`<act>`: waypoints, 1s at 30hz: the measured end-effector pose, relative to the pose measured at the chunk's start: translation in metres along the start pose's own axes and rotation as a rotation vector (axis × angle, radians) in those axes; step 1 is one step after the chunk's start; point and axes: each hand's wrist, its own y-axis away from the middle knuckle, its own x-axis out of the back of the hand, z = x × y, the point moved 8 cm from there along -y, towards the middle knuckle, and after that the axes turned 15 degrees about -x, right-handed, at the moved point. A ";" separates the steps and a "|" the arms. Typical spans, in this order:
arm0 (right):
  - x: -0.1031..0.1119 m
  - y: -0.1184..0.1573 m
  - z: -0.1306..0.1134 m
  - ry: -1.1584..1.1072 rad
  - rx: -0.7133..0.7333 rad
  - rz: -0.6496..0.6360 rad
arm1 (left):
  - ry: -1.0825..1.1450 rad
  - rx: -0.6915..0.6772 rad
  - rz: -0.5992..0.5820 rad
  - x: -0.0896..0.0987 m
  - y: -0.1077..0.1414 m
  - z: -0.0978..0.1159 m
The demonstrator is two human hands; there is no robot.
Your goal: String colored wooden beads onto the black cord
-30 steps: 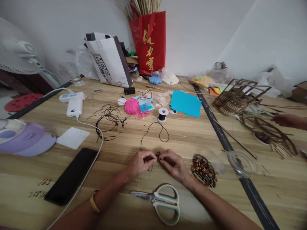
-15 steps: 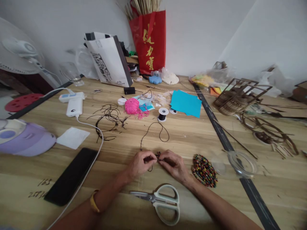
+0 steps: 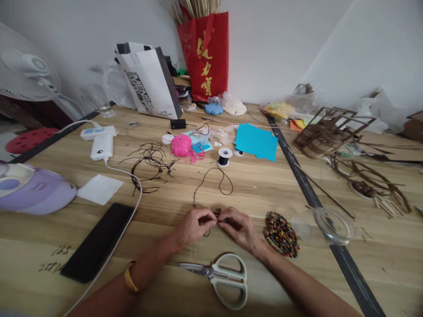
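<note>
Fingertips nearly meeting, my left hand [image 3: 195, 225] and my right hand [image 3: 240, 228] both pinch a thin black cord [image 3: 195, 190] over the middle of the table. Small dark beads [image 3: 217, 212] show between the two hands, partly hidden by the fingers. From there the cord loops back to a white spool [image 3: 225, 152] wound with black thread. Scissors [image 3: 229, 280] with pale handles lie just below my hands, blades pointing left. A coiled string of multicoloured beads [image 3: 282, 234] rests to the right of my right hand.
Black cord scraps [image 3: 150, 160], pink yarn [image 3: 181, 145] and blue paper [image 3: 256, 142] lie farther back. A black phone-like slab [image 3: 98, 242] and white cable [image 3: 140, 193] are at left. A clear round container [image 3: 334, 225] and woven baskets [image 3: 317, 138] stand at right.
Both hands stay in almost the same place, still pinching the cord. The fingertips have shifted only slightly; the other things on the table have not moved.
</note>
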 end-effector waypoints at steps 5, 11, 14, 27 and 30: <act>-0.001 0.001 0.001 -0.015 -0.003 -0.008 | 0.017 0.014 -0.002 -0.001 0.000 -0.001; 0.001 0.001 0.000 -0.004 0.006 0.016 | 0.043 0.019 -0.011 -0.001 0.000 0.001; 0.000 0.001 -0.001 0.011 0.032 0.008 | 0.048 0.003 -0.004 -0.001 -0.001 0.002; -0.001 0.003 0.001 0.015 0.057 -0.004 | 0.058 -0.083 0.000 0.001 -0.003 0.006; -0.002 0.002 0.001 0.007 0.056 -0.021 | 0.071 -0.083 0.010 0.001 -0.003 0.005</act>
